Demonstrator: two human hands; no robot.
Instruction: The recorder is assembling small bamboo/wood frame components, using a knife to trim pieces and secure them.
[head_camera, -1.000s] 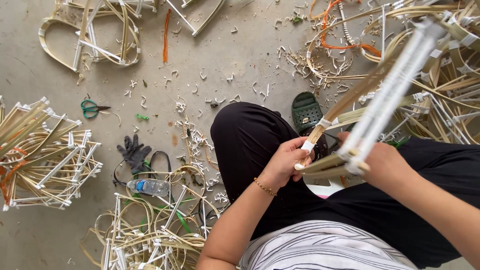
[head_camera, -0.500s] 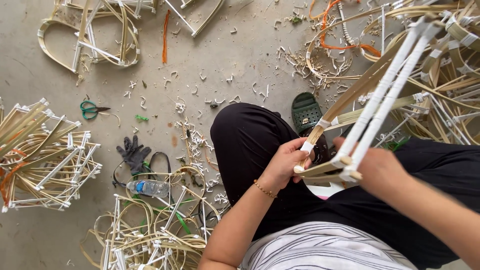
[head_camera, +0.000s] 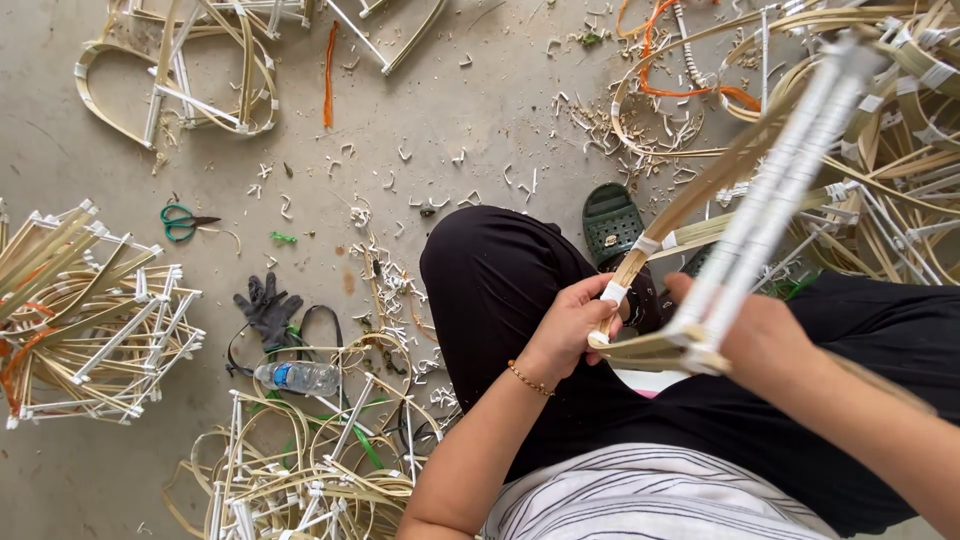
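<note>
Premises were an informal craft workshop with work done seated on a bare concrete floor (head_camera: 480, 110). Stacks of finished bamboo frames (head_camera: 90, 310) stood at the left of the frame, more at lower centre. Offcuts littered the middle. Green-handled scissors (head_camera: 183, 221) and a dark work glove (head_camera: 266, 308) lay left of centre.

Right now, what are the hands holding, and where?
Both hold one bamboo frame. The left hand pinches a strip at a white-taped joint; the right hand grips the frame's lower corner.
</note>
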